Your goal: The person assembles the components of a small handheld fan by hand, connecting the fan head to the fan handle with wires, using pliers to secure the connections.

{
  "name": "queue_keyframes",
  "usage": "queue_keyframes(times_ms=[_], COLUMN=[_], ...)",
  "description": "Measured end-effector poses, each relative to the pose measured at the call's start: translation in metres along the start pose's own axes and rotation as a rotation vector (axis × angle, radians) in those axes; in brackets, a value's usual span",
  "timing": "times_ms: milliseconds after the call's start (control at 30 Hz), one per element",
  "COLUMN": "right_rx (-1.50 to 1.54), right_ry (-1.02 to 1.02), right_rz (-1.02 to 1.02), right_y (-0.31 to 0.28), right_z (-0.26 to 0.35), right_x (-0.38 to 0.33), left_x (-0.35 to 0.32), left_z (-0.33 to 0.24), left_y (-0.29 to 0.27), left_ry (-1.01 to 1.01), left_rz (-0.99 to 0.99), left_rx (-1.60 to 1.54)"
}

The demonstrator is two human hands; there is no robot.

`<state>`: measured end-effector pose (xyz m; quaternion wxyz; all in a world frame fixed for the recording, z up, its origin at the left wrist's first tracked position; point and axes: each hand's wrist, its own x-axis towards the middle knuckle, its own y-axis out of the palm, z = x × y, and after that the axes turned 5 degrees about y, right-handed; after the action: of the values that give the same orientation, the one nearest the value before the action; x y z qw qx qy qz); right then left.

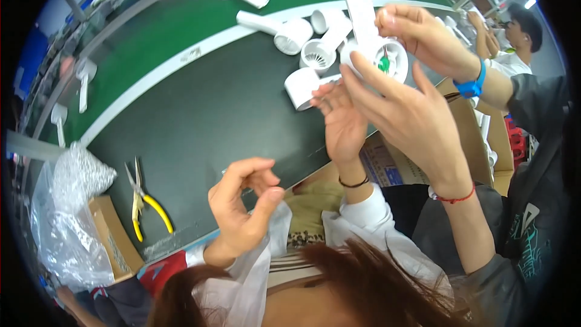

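My left hand (245, 209) hovers over the near edge of the dark work surface, fingers curled, thumb apart, nothing in it. My right hand (344, 124), with a black band on the wrist, has its palm up and fingers spread. Its fingertips are beside a white plastic cup-headed part (301, 89); whether they touch cannot be told. A co-worker's hand with a red bracelet (417, 124) partly covers my right hand. That hand and the co-worker's other hand (426, 36), with a blue wristband, hold a white long-handled round housing (362, 9) with something green inside.
Several white handled parts (293, 36) lie heaped at the far side. Others ride the green conveyor belt (163, 15). Yellow-handled pliers (145, 200), a small cardboard box (112, 239) and a plastic bag (60, 218) are at left. A large carton (499, 139) stands at right.
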<state>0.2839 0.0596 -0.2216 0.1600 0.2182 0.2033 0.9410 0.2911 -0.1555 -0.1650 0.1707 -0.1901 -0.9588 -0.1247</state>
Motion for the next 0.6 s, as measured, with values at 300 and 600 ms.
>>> queue_keyframes(times_ms=[300, 600], right_rx=[-0.006, -0.505], right_ry=[0.056, 0.091], right_rz=[-0.122, -0.131], right_y=[-0.002, 0.009], right_z=[-0.013, -0.001], right_x=[-0.025, -0.023], left_x=[0.003, 0.002], left_z=[0.018, 0.021], left_y=[-0.016, -0.019], left_ry=[-0.121, -0.186], left_rz=[-0.064, 0.033], left_rx=[0.201, 0.247])
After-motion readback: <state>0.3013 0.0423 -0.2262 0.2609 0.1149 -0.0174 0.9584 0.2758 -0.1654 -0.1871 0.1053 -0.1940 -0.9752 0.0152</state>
